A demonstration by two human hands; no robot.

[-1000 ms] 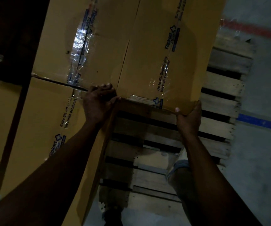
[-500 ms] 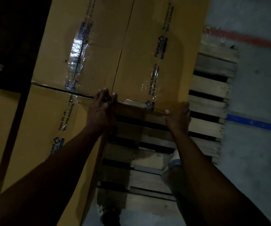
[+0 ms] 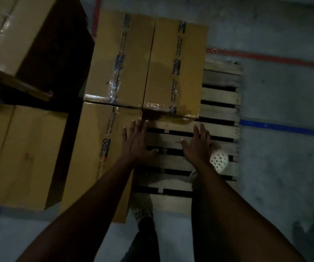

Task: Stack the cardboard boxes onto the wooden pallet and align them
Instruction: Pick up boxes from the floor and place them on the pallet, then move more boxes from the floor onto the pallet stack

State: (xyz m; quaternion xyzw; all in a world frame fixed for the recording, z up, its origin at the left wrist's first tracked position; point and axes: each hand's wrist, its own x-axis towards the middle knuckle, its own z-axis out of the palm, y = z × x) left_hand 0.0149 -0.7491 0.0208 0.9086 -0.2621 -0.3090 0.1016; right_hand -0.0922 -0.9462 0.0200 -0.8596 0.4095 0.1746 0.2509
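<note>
Three cardboard boxes sit on the wooden pallet (image 3: pixel 220 110), pushed tight against each other: the far right box (image 3: pixel 173 67), the far left box (image 3: pixel 120 59) and the near left box (image 3: pixel 99 157). Each carries a strip of clear printed tape down its middle, with a blue logo and a star mark; the lettering is too blurred for me to read.

My left hand (image 3: pixel 135 142) hovers flat with fingers spread, just short of the near edge of the far right box and beside the near left box, holding nothing. My right hand (image 3: pixel 197 144) is likewise spread and empty, near that same box's right corner, over the bare slats. Whether my fingertips touch the cardboard I cannot tell.

My perforated white shoe (image 3: pixel 219 160) rests on the pallet boards under my right hand; the other shoe (image 3: pixel 141 213) stands at the pallet's near edge.

Two more boxes are off to the left, a tall one (image 3: pixel 10 35) and a lower one (image 3: pixel 20 154). The grey concrete floor (image 3: pixel 284 167) is dim, marked with a red line (image 3: pixel 277 58) and a blue line (image 3: pixel 284 128).
</note>
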